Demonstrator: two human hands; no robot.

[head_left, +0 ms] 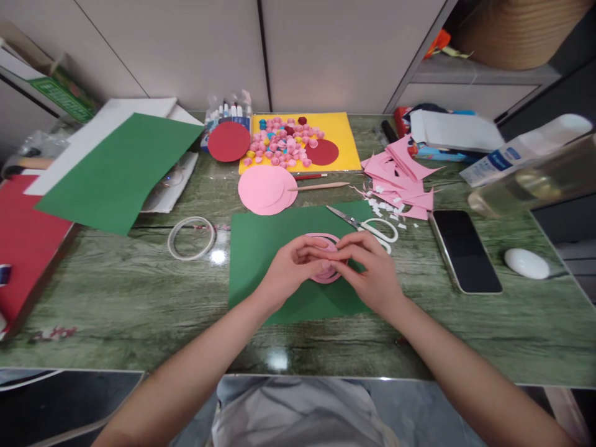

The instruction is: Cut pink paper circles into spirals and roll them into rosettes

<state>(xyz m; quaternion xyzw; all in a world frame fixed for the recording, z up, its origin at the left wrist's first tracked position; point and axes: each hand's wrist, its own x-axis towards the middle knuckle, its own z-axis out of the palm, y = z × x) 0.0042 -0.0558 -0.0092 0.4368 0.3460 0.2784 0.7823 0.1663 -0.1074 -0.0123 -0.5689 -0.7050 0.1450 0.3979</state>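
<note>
Inspection Note: Curled Pink Paper in Hand Over a Green Sheet

We find a pink paper coil point(326, 280), its thin, matte bands curving round one another, above a flat green sheet point(261, 248) near the middle of the table. Beside it lie scissors point(365, 226) with white looped handles and bare metal blades. Beyond, we note overlapping smooth pink discs point(261, 189), a pale wooden stick point(322, 185), jagged pink offcuts point(405, 177) and small white scraps point(392, 210). A yellow sheet point(349, 139) bears many small rounded pieces point(284, 143), mostly pink.

The left hand point(293, 267) and right hand point(375, 273) meet above the green sheet, forearms converging from below. We observe the fingers of both curved and drawn together, tips pinching the inner part of the coil; the exact point of grip is hidden behind the fingers.

The table point(139, 292) has a glossy green, wood-grain top with bright reflections. We record a tape roll point(171, 239) to the left, a dark-screened phone point(465, 251) and a white mouse point(526, 264) to the right, and pale cabinet panels point(326, 56) behind.
</note>
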